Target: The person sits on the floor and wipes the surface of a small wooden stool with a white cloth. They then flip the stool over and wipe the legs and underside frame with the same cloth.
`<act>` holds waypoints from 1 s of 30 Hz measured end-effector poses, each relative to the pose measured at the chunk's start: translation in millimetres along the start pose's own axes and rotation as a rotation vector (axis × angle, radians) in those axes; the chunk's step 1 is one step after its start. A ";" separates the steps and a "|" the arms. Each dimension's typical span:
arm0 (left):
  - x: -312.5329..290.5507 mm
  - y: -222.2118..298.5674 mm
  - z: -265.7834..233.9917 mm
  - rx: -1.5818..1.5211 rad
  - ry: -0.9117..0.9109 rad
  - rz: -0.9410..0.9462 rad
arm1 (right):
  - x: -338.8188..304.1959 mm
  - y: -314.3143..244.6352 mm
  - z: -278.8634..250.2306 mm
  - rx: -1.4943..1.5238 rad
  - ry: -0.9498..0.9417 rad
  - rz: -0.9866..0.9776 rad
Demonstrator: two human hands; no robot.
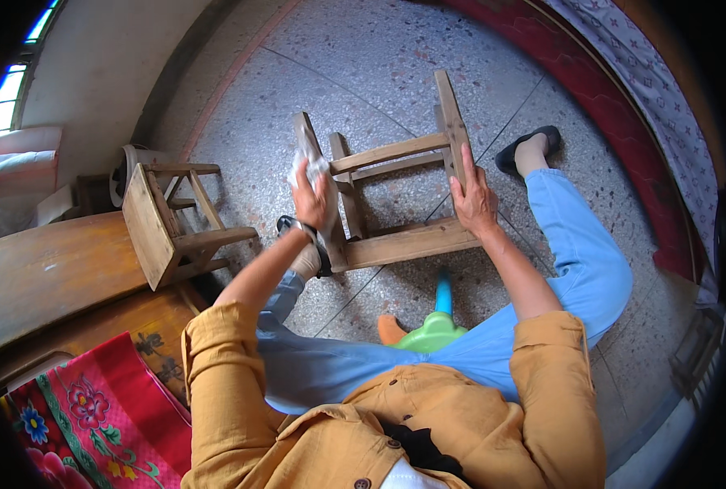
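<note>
The wiping looks under way, not finished; the left hand [311, 198] has its fingers bunched over a pale rag [317, 166] at the wooden stool's [412, 247] left leg; the right hand [477, 201] lies along the right leg, fingers stretched out, not curled round; which parts are done or left I can't tell from here; the stool is tipped before the person, seat near, legs pointing far, its brown wood worn and unevenly coloured.
</note>
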State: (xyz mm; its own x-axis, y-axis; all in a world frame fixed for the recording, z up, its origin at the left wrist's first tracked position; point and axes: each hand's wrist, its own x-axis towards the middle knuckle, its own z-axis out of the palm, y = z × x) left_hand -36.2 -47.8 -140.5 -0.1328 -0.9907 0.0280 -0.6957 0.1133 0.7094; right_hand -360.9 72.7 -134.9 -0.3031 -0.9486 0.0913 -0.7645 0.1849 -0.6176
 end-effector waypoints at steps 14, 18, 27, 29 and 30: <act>-25.2 -2.0 -1.4 0.051 -0.015 0.022 | 0.3 -2.9 0.8 0.015 0.006 -0.004; -131.0 7.3 -13.2 -0.081 -0.168 0.017 | -0.2 -1.0 1.3 -0.003 0.006 0.004; 3.4 8.9 -9.0 -0.048 -0.021 0.007 | -0.6 -1.9 0.2 0.030 0.009 0.000; 49.1 3.4 -5.7 0.011 0.045 0.147 | -0.8 -1.0 -0.8 0.036 0.004 -0.003; 70.0 5.9 -6.6 0.004 0.031 0.123 | -1.0 -1.3 -1.6 0.038 0.004 -0.001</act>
State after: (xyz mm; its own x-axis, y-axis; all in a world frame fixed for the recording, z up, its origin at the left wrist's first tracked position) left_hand -45.0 -116.9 -129.7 -0.1953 -0.9713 0.1362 -0.6782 0.2340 0.6967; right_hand -360.6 73.8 -132.9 -0.3046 -0.9477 0.0955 -0.7427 0.1736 -0.6467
